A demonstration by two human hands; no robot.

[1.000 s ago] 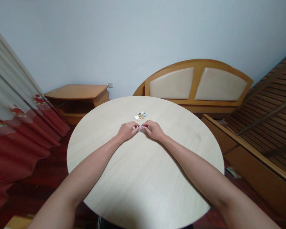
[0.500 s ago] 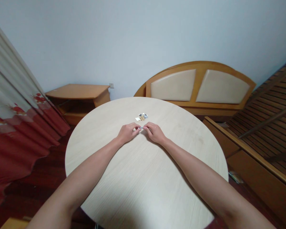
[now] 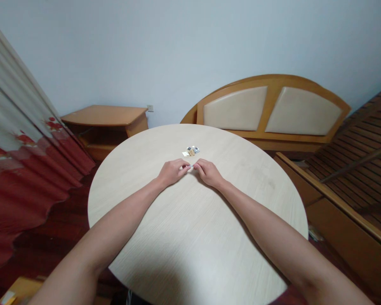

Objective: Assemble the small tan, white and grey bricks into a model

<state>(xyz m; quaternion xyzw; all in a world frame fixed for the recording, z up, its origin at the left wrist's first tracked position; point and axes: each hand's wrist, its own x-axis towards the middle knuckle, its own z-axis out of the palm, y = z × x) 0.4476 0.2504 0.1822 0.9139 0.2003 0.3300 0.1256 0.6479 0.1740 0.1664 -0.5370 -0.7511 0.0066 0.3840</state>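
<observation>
Both my arms are stretched out over a round pale wood counter (image 3: 190,241), and my hands meet near the middle of it. My left hand (image 3: 173,173) and right hand (image 3: 208,173) are both curled in, not spread, with the fingertips of each pinching a small pale piece (image 3: 190,167) between them. It's too tiny in this view to say what it actually is.

Just past my fingers, a little pile of bits (image 3: 190,151) sits on the counter, near but not touching my hands. Looks like white, tan and dark pieces, but they're too small to make out properly.

Off to my left, a red and white curtain (image 3: 25,169) hangs down beside the counter, over a dark red wood floor (image 3: 52,250). Further back on that side there's a wooden bedside cabinet (image 3: 104,123), with a wall socket (image 3: 150,108) just above it. Over on my right are the bed slats (image 3: 358,178), and straight ahead a padded headboard (image 3: 273,108) leans near the pale blue wall (image 3: 146,51).
</observation>
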